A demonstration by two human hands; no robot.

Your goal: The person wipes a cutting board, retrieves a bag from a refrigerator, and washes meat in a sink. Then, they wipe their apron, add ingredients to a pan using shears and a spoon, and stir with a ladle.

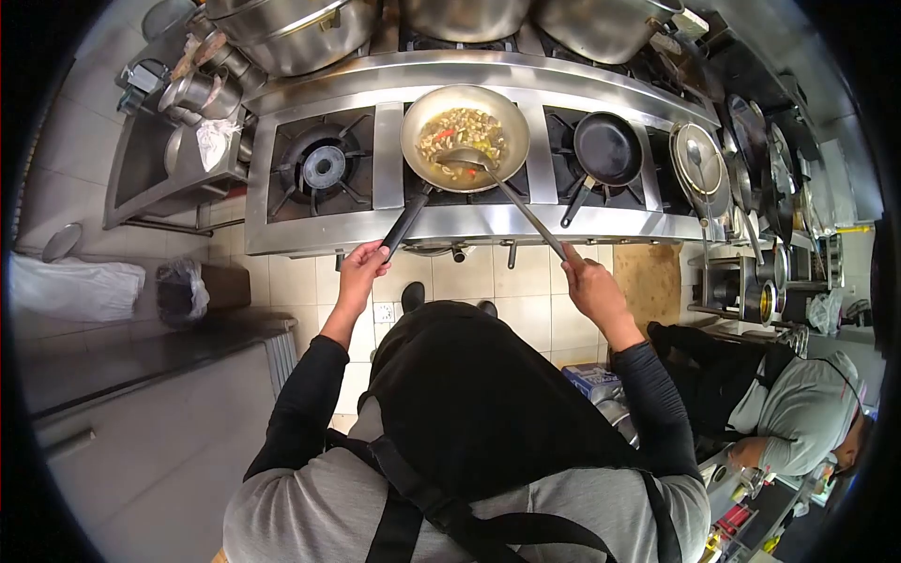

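On the middle front burner sits a light-coloured frying pan with a black handle. Chopped food in brown liquid, with red and green pieces, fills its bottom. My left hand is closed around the end of the pan's handle. In my right hand is the long shaft of a metal ladle, gripped near its end. The ladle's bowl rests in the food near the pan's front side, partly sunk in it.
A small black frying pan stands on the burner to the right. The left burner bears no pan. Large steel pots line the back. A strainer lies far right. Another person is at work behind me on the right.
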